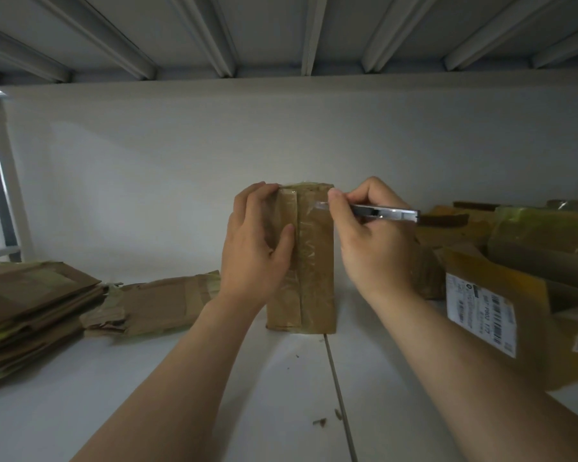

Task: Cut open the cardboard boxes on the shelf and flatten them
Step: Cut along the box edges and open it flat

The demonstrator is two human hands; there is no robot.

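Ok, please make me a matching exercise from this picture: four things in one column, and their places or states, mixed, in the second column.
Things
1. taped box
2. knife
3. stack of flattened cardboard
4. labelled box

Places or states
A. lies at the left end of the shelf
B. stands upright, held by the left hand
C. gripped in the right hand
D. rests at the right side of the shelf

Pairs: 1-B, 2-C, 3-A, 4-D
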